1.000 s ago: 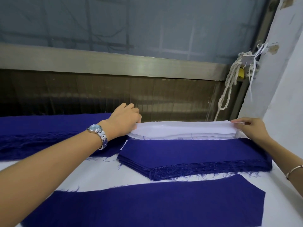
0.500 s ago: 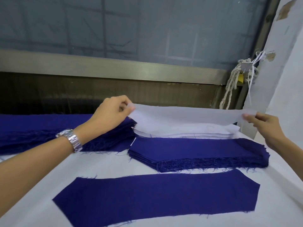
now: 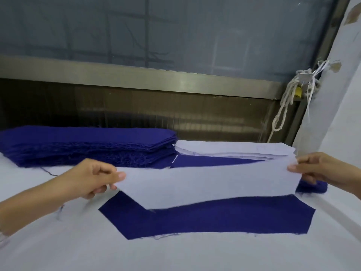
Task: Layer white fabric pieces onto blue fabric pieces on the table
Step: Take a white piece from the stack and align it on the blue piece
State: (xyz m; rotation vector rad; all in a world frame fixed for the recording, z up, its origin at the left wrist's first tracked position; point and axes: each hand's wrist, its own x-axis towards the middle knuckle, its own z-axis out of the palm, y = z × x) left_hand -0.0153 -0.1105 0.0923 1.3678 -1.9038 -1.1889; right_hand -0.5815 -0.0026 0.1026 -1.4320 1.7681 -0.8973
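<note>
White thin fabric strip [image 3: 205, 184] | light, limp, likely sags | left hand [image 3: 93, 178] and right hand [image 3: 320, 169] pinch its ends | above single blue fabric piece [image 3: 224, 220]

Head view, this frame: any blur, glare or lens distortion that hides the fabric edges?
Head view: wide-angle bending curves the metal rail; light is flat and cool, without hard shadows; a dull sheen on the rail, no blown-out glare; left hand and right hand look slightly soft, yet the white piece they pinch and the blue piece beneath it keep readable edges.
</note>
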